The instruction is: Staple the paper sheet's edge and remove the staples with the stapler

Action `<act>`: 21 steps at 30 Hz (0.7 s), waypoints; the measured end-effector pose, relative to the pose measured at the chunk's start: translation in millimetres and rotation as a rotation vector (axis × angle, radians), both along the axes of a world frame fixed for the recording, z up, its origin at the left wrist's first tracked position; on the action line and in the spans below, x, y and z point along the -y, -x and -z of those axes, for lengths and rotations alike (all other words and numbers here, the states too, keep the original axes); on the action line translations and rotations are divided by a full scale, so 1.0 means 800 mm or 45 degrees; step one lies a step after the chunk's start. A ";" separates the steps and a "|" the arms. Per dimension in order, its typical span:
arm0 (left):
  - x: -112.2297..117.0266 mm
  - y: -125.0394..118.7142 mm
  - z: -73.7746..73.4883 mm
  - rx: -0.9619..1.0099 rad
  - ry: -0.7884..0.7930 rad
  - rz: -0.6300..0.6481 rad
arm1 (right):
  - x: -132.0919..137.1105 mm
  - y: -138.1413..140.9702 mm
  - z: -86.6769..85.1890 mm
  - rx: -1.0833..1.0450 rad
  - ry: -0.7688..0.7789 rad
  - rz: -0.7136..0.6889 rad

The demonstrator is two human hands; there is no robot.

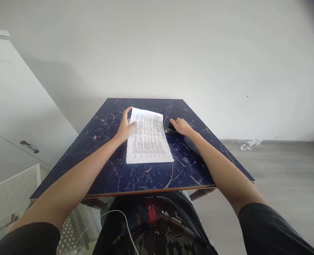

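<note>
A printed paper [149, 138] with dense dark text lies turned sideways over the table, its far edge slightly raised. My left hand [126, 125] grips its left edge, thumb on top and fingers behind. At the opposite edge, my right hand [181, 126] is closed around a black stapler [170, 130]. The stapler's front end meets the right side of the paper. Whether the paper sits between its jaws, I cannot tell. My palm hides the back of the stapler.
The dark blue marbled table [146, 179] has its far edge near a white wall [157, 49]. A white cabinet [21, 106] with a black handle stands at left. Clear plastic [250, 144] lies on the floor at right. A white cable [126, 221] crosses my lap.
</note>
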State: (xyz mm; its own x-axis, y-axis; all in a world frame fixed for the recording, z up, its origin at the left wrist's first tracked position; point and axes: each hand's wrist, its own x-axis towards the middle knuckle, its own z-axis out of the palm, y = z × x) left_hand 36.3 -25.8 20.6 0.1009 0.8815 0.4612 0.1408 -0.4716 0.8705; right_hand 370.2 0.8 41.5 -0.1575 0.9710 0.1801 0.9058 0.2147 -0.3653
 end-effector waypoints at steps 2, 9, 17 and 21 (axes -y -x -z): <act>0.000 0.004 -0.003 0.032 -0.011 -0.032 | 0.001 0.001 0.000 -0.005 0.003 -0.011; 0.001 0.008 -0.007 -0.010 -0.084 -0.066 | 0.008 0.011 0.000 -0.029 0.019 -0.073; 0.002 0.009 -0.008 -0.026 -0.104 -0.065 | 0.011 0.020 0.004 -0.069 0.039 -0.151; 0.002 0.010 -0.010 -0.009 -0.093 -0.079 | 0.010 0.019 0.006 -0.074 0.043 -0.168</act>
State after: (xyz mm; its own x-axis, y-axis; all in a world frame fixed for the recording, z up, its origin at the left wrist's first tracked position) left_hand 28.2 -27.8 28.5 0.0505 0.8502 0.5240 0.1773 -0.5240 0.8331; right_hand 354.9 -7.2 36.6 -0.2744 0.9481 0.1605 0.8478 0.3173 -0.4250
